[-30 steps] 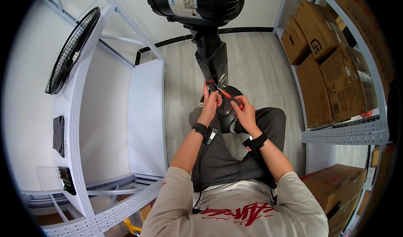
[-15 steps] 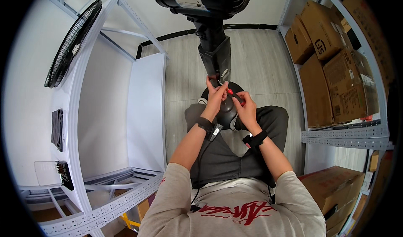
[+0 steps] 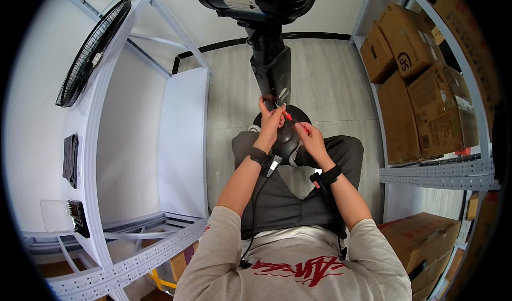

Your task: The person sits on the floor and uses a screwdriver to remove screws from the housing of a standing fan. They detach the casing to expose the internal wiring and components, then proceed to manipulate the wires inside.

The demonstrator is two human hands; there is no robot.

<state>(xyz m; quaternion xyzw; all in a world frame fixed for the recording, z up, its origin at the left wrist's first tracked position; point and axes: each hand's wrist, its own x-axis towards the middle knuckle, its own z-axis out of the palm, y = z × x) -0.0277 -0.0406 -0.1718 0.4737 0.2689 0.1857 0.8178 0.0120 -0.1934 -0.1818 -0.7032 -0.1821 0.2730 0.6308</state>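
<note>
A black pedestal fan stands in front of me, its bulky motor housing point(image 3: 288, 5) at the top and its column point(image 3: 271, 77) running down to a round base point(image 3: 301, 114) between my legs. My right hand point(image 3: 311, 139) grips a red-and-black screwdriver point(image 3: 288, 117), its tip pointing up and left toward the lower column. At that spot my left hand point(image 3: 272, 122) is closed, thumb and fingers together beside the tip, forefinger raised against the column. What it pinches is too small to make out. A small pale piece point(image 3: 284, 93) shows on the column just above.
On the left shelf point(image 3: 98, 157) lie a black fan grille point(image 3: 90, 55), a folded dark cloth point(image 3: 70, 159) and an open bit set point(image 3: 79, 219). Cardboard boxes point(image 3: 402, 117) fill the right rack. A corded grey plug-like piece point(image 3: 274, 165) rests by my left thigh.
My right hand has shifted slightly down and left, and more of the screwdriver's red part shows. My left hand has moved slightly, staying at the column. The view has shifted a little.
</note>
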